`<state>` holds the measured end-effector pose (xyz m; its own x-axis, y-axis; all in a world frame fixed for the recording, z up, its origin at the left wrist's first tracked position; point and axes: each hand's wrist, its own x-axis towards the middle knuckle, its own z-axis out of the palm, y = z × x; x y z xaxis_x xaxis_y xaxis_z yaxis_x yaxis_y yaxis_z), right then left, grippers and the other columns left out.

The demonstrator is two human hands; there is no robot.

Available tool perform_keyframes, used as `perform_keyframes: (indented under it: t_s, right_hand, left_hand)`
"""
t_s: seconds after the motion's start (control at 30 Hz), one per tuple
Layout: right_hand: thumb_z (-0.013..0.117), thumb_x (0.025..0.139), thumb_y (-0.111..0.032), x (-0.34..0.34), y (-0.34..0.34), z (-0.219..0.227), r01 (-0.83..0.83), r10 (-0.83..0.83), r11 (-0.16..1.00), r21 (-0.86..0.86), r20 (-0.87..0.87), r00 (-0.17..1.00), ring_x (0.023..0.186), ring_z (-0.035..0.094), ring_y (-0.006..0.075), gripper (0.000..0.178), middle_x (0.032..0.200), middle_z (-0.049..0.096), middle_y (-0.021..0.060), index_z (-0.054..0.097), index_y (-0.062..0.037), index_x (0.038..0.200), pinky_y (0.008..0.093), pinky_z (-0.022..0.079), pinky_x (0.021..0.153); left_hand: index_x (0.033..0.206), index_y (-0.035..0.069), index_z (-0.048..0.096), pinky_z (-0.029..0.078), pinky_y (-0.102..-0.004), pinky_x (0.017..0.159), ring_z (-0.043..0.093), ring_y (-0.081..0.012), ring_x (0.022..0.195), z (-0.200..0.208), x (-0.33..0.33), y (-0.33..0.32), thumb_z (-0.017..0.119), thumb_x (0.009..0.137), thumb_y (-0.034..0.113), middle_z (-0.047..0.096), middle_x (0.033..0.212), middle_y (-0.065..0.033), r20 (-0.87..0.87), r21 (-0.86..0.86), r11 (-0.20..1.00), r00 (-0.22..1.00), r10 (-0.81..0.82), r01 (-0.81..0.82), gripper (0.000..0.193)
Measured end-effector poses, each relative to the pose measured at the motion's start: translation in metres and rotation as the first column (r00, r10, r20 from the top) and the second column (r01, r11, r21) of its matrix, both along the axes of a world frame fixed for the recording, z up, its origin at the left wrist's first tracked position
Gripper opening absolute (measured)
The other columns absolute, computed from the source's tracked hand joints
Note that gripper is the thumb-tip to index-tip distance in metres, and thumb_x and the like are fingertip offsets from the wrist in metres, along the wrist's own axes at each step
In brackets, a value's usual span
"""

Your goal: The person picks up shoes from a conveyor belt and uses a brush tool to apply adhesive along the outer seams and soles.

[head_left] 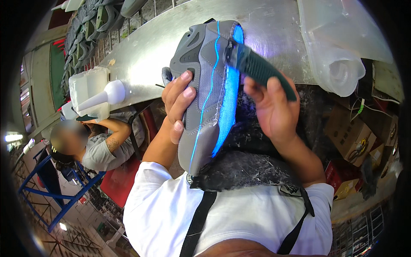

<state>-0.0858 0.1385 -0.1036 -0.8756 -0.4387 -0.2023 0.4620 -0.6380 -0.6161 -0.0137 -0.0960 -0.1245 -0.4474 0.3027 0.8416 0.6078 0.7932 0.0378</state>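
A grey shoe upper [205, 92] stands lengthwise in front of me, its toe toward my body. Along its right side, the underside glows bright blue, and a thin blue line runs down its side. My left hand [177, 100] is closed round the shoe's left side, with the fingers on its grey panel and the thumb out of sight. In my right hand [276, 105] is a dark green brush [261, 66] with a ribbed handle, pinched between thumb and fingers. The brush's dark head meets the glowing band near the heel; slight blur covers it.
Beneath the shoe's far end lies a metal worktop [150, 55]. A translucent container [87, 83] and a white long-necked funnel [109, 93] are at left, a large translucent jug [338, 51] at right. Shoes hang on a rack [87, 43]. A co-worker [107, 150] sits left; cardboard boxes [349, 137] lie right.
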Motion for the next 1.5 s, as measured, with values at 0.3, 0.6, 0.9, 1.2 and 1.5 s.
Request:
perform_keyframes:
  t_s: [0.3,0.6,0.9,1.2,1.5]
  right_hand:
    - [0.068,0.095,-0.010,-0.022,0.050,0.037,-0.203,0.304,0.951,0.234,-0.578,0.757,0.075,0.071,0.0225,0.034,0.106,0.070,0.0242,0.062,0.0117,0.120,0.0337,0.059,0.071]
    - [0.078,0.081,-0.001,-0.047,0.037,0.043,-0.010,0.362,0.910,0.414,-0.783,0.506,0.089,0.074,0.0323,0.025,0.100,0.074,0.0226,0.067,0.0061,0.103,0.0386,0.060,0.077]
    - [0.069,0.085,0.003,-0.043,0.034,0.049,0.055,0.392,0.831,0.553,-0.654,0.647,0.085,0.069,0.0224,0.022,0.088,0.072,0.0175,0.067,0.0100,0.105,0.0337,0.056,0.078]
    - [0.076,0.084,0.004,-0.030,0.028,0.036,0.181,0.229,0.828,0.530,-0.615,0.755,0.085,0.071,0.0202,0.021,0.101,0.073,0.0185,0.068,0.0078,0.103,0.0299,0.057,0.075]
    - [0.077,0.083,0.005,-0.049,0.016,0.035,0.263,0.170,0.800,0.539,-0.625,0.762,0.084,0.071,0.0169,0.020,0.099,0.074,0.0146,0.068,0.0077,0.101,0.0288,0.057,0.076]
  left_hand:
    - [0.147,0.014,0.028,0.044,-0.0528,0.101,0.059,-0.0402,0.120,0.006,0.006,0.010,0.064,0.094,0.030,0.052,0.136,-0.0251,0.062,0.059,0.998,0.998,-0.023,0.019,0.066]
    - [0.147,0.013,0.035,0.041,-0.0534,0.104,0.055,-0.0403,0.123,0.012,0.001,0.012,0.047,0.104,0.040,0.050,0.138,-0.0317,0.097,0.121,0.991,0.993,-0.071,0.059,0.053]
    - [0.153,0.016,0.018,0.047,-0.0508,0.093,0.065,-0.0419,0.109,0.019,0.002,0.014,0.069,0.093,0.024,0.054,0.135,-0.0175,0.114,0.006,1.000,0.993,0.018,-0.019,0.079]
    - [0.151,0.016,0.016,0.049,-0.0495,0.091,0.067,-0.0406,0.107,0.018,0.005,0.012,0.070,0.092,0.020,0.053,0.135,-0.0131,0.107,-0.039,0.999,0.994,0.030,-0.026,0.080]
    - [0.151,0.018,0.029,0.043,-0.0549,0.088,0.058,-0.0417,0.112,0.018,0.003,0.007,0.056,0.099,0.037,0.052,0.136,-0.0182,0.128,-0.001,0.992,0.983,-0.128,0.130,0.062]
